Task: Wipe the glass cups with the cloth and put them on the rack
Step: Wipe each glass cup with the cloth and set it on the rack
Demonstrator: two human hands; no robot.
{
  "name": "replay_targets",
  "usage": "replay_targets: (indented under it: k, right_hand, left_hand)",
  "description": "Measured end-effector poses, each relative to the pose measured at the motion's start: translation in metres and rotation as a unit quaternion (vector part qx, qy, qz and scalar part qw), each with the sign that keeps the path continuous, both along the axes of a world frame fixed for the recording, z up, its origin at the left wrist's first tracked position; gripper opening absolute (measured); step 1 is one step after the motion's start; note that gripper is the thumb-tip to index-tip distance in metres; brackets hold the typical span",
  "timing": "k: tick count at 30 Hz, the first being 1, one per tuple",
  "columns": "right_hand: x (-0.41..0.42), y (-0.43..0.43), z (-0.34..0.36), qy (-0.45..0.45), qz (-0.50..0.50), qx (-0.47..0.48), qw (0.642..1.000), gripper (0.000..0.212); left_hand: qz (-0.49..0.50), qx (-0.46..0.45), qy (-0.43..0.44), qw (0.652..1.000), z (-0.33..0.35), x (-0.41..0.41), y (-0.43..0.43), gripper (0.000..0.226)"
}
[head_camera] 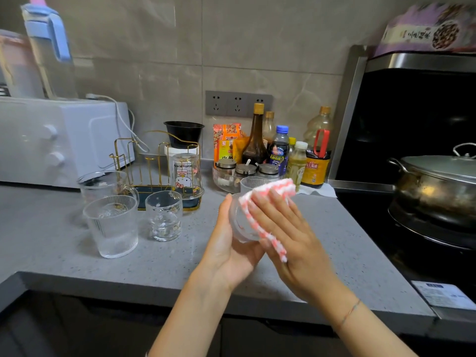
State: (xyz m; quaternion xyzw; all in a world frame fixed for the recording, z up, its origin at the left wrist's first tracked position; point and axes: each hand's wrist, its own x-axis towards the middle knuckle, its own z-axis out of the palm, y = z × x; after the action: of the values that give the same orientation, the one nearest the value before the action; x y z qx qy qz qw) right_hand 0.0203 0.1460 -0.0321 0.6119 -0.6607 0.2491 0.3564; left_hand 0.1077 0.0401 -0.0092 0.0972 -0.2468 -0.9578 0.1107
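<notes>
The left hand [229, 244] is curled round a glass cup [238, 224]; the right hand [291, 235] is pressed flat, fingers [262, 210] straight, against a cloth [274, 188].

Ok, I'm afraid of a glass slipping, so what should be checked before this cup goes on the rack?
1. Left hand holds the wiped cup: ok.
2. Right hand presses the cloth against it: ok.
3. Cup dry all round: cannot tell.
4. Rack has free pegs: ok; only the printed cup sits there, upside down.
5. Way to the rack clear: not ok; the small cup and ribbed cup stand in front of it.
</notes>
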Motion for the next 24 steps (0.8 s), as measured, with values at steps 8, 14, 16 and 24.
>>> replay_targets:
  k: [8, 14, 16, 24]
  right_hand:
    - [0.003, -0.001, -0.002, 0.058, 0.039, 0.017, 0.997, 0.044]
    - [0.014, 0.003, 0.028, -0.258, 0.144, -0.018, 0.955, 0.041]
    - [0.019, 0.008, 0.038, -0.457, 0.21, -0.055, 0.862, 0.039]
    - [-0.017, 0.015, 0.044, -0.765, 0.12, -0.2, 0.6, 0.03]
  left_hand:
    - [-0.044, -0.054, 0.001, 0.998, 0.003, 0.0, -0.004, 0.07]
    - [-0.02, -0.045, 0.034, 0.998, 0.0, 0.0, -0.004, 0.059]
    - [-0.018, -0.059, 0.031, 0.998, 0.0, -0.001, -0.008, 0.064]
    - [-0.031, -0.16, 0.026, 0.986, -0.007, 0.004, -0.023, 0.044]
